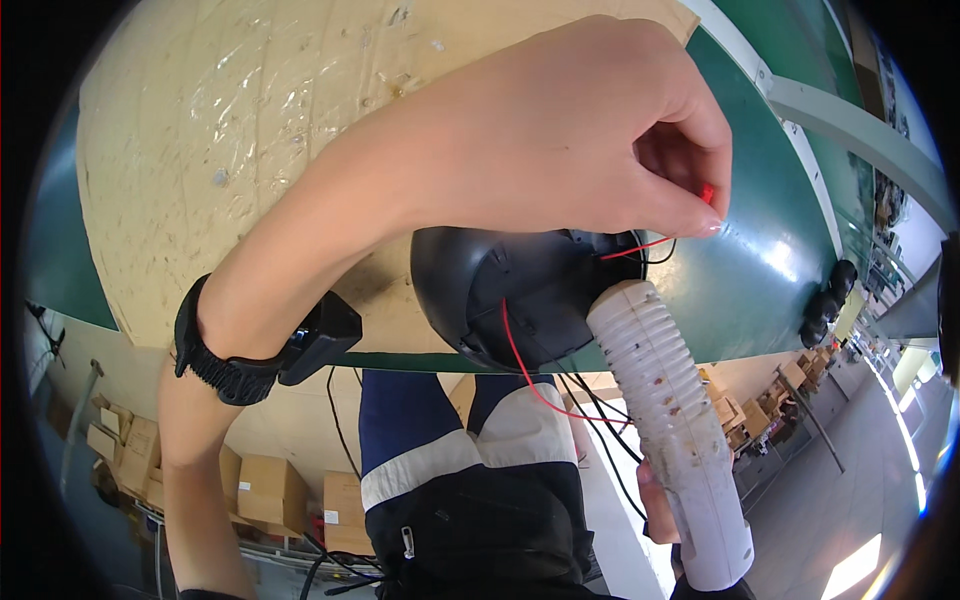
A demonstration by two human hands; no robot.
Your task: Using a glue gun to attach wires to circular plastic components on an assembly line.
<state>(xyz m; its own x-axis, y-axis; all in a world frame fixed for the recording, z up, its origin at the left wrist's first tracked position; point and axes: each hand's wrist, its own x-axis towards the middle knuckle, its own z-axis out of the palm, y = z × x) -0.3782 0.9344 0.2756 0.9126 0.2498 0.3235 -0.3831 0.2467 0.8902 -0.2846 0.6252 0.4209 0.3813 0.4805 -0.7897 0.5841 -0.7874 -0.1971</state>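
My left hand (640,130) reaches across the mat, its thumb and fingers pinched on a small red wire connector (708,192). Below that hand lies a black round plastic housing (480,290), partly covered by my forearm. A red wire (640,250) and a black wire run from the housing's right side toward my fingertips. Another red wire (515,345) leaves its front and passes behind a white ribbed cylindrical tool (675,420). My right hand (657,505) grips this tool, mostly hidden behind it; the tool's upper end is against or near the housing.
A stained tan cardboard sheet (250,150) covers much of the green worktop (750,290). Black rounded parts (828,305) sit at the right edge. Black cables (605,440) hang below the table edge. Cardboard boxes (270,492) stand underneath. A pale metal frame bar (860,130) crosses the upper right.
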